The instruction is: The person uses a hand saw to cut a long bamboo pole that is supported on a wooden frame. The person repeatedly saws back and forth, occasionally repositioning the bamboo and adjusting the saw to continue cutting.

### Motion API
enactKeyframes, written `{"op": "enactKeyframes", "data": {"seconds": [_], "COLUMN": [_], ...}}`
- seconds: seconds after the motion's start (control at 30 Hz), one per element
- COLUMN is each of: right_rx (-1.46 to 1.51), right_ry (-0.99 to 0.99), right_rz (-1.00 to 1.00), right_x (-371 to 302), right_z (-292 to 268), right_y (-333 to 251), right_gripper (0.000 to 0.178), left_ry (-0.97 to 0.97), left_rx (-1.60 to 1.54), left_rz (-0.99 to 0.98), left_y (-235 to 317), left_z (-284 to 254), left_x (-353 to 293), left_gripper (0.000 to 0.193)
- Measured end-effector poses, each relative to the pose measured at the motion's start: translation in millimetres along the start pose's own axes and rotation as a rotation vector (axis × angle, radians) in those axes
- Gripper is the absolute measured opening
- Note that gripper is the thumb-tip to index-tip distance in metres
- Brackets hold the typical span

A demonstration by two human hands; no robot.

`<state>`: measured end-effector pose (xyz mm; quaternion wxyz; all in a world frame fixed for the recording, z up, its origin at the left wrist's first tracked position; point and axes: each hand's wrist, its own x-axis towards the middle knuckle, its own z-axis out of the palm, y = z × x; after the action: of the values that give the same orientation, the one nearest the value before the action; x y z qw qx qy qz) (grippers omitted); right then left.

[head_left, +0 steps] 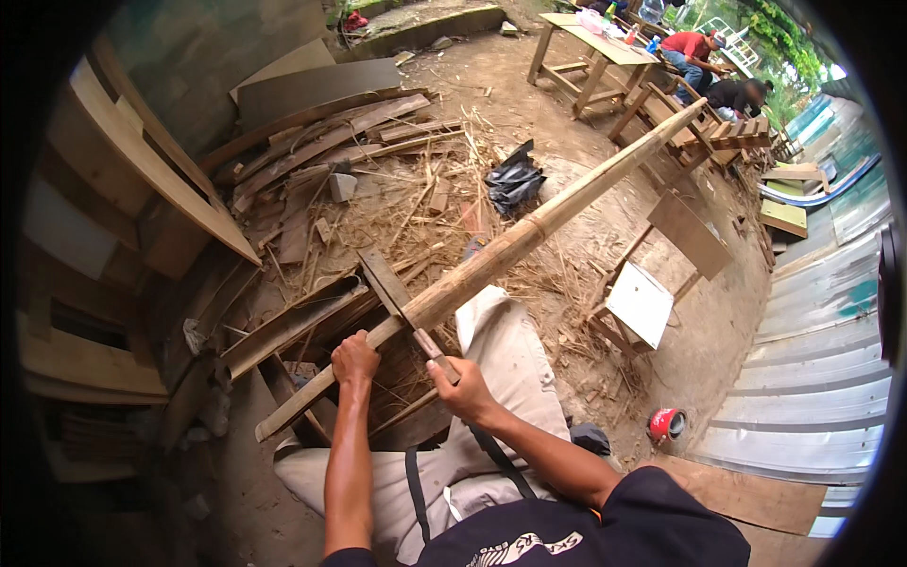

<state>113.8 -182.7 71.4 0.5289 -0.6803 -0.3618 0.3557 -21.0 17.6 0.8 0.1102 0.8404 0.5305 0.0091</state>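
A long bamboo pole [529, 227] slants across the view from the near left to the far right. My left hand [355, 359] is closed round its near end. In my right hand [463, 389] is the wooden handle of a machete-like knife [385, 285], my fingers wrapped round it. Its broad dark blade lies across the pole, just beyond my left hand. Whether the edge has gone into the bamboo I cannot tell. Beneath the pole stands a wooden trough-like frame [293, 326], partly hidden by my arms and the pole. Pale cloth [501, 350] covers my legs.
Split strips and scrap wood [331, 142] are heaped at the far left, near a black plastic bag [515, 178]. A low chair with a white seat [641, 304] and a red can [667, 424] stand right. Two people work beyond a wooden table [595, 42].
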Motion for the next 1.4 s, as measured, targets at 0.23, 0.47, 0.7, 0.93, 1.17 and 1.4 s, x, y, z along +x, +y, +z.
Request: {"op": "enactKeyframes", "data": {"seconds": [0.23,0.47,0.7,0.93,1.17,1.4], "right_rx": [-0.109,0.002,-0.151,-0.042,-0.062,0.037], "right_ry": [-0.087,-0.006,-0.022,0.030,-0.016,0.062], "right_rz": [0.081,-0.086,0.165,-0.102,0.078,-0.084], "right_x": [-76.4,14.1,-64.5,22.4,-64.8,27.5], "right_z": [-44.1,12.8,-35.1,13.9,-27.5,25.8], "right_y": [-34.4,3.8,-43.2,-11.9,-31.5,71.8], "right_gripper": [0.023,0.033,0.025,0.039,0.028,0.037], "left_ry": [-0.065,-0.106,-0.068,-0.013,-0.118,-0.016], "left_rx": [-0.092,-0.046,-0.121,-0.092,-0.109,-0.127], "left_rz": [-0.105,-0.061,-0.151,0.001,-0.190,-0.104], "left_y": [3.3,-2.0,0.6,-2.6,3.2,3.4], "left_z": [-6.9,-9.0,1.6,6.2,0.3,1.7], "left_x": [7.9,6.0,1.1,-8.4,-1.4,-13.2], "left_gripper": [0.021,0.024,0.022,0.012,0.019,0.013]}}
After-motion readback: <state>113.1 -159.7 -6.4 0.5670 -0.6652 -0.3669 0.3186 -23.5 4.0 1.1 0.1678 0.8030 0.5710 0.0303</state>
